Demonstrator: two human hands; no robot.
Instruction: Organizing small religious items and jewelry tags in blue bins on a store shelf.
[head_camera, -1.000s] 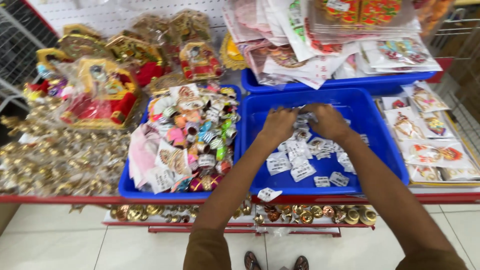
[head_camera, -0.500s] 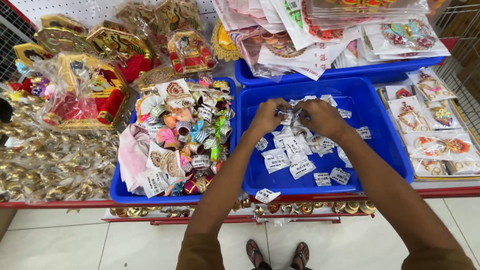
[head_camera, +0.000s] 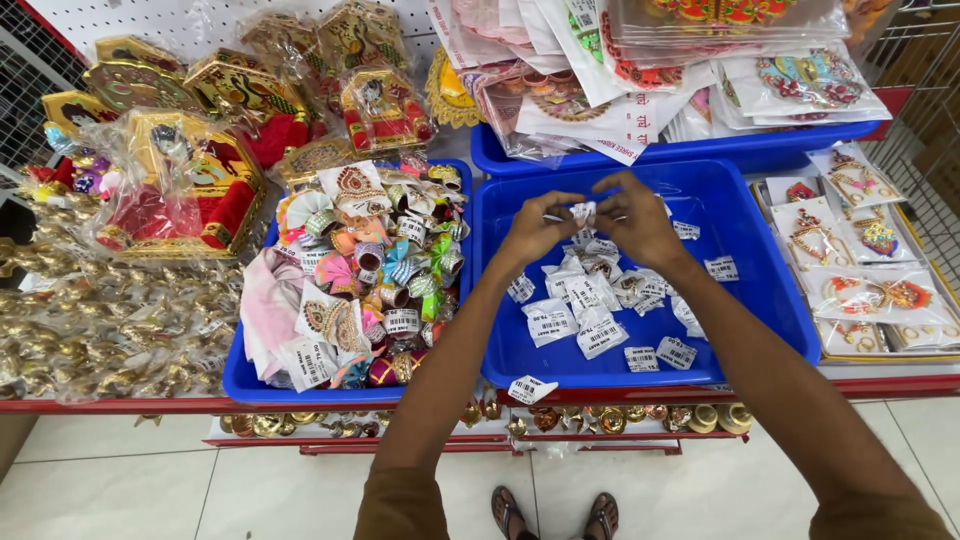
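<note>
Both hands meet above the back half of the big blue plastic tray (head_camera: 760, 290). The left hand (head_camera: 532, 232) and the right hand (head_camera: 640, 220) pinch one small clear plastic packet with a white label (head_camera: 582, 211) between their fingertips, holding it up off the tray. Below, a loose heap of similar labelled packets (head_camera: 590, 300) lies on the tray floor. The neighbouring blue tray (head_camera: 245, 378), toward the shelf's left, is crammed with colourful ribbon-wrapped trinkets (head_camera: 380, 280).

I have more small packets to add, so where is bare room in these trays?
Bare blue floor shows in the right tray along its right side and far edge, beyond the sticker packets. The left tray is heaped with bangles and cloth. Both hands hold a packet over the middle.
</note>
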